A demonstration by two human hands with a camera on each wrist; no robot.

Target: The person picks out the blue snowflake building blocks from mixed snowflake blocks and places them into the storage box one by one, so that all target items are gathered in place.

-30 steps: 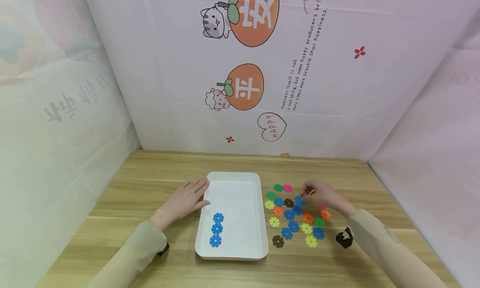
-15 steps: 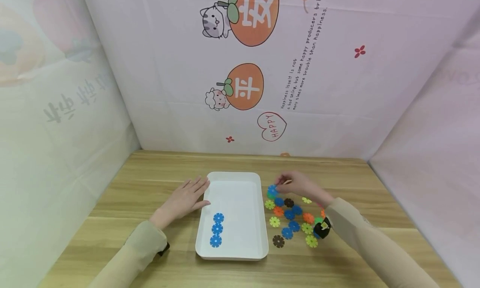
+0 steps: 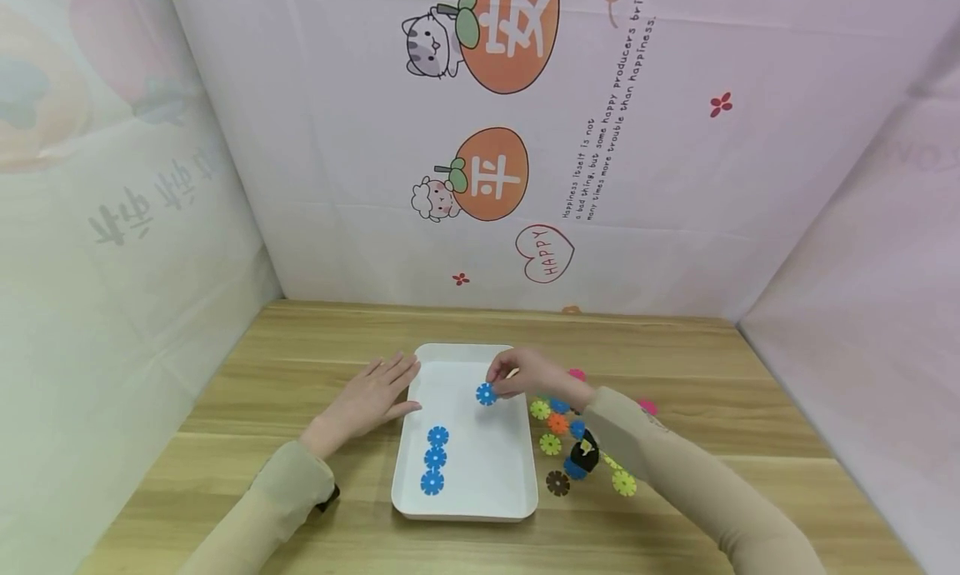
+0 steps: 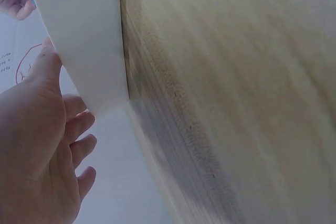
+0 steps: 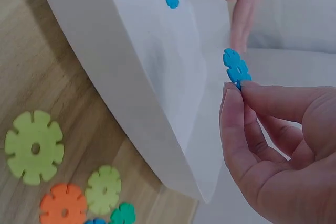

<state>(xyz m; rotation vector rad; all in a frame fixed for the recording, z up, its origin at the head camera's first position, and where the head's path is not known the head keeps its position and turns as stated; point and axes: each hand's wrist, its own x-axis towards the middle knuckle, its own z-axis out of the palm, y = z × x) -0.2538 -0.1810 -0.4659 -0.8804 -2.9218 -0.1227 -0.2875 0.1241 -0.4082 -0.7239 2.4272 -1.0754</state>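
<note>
Between thumb and fingertips, my right hand [image 3: 525, 372] pinches a blue notched plastic disc [image 3: 486, 393] above the upper right part of the white tray [image 3: 480, 508]. The right wrist view shows this blue disc [image 5: 236, 66] held by its edge, clear of the tray wall. Inside the tray, at its lower left, three blue discs [image 3: 435, 457] form a column. My left hand [image 3: 369, 398] rests with straight fingers on the tray's left rim; in the left wrist view its fingers [image 4: 80, 124] lie along the tray's outer wall.
Right of the tray, loose notched discs in several colours lie on the wooden table [image 3: 315, 333], among them an orange disc [image 3: 557, 423], a brown disc [image 3: 558, 483] and a yellow disc [image 3: 624, 483]. My right forearm hides some. Cloth-covered walls [image 3: 637, 267] enclose the table.
My right hand has lifted a blue disc from the scattered pieces and carried it left, over the tray. The left hand has stayed at the tray's rim.
</note>
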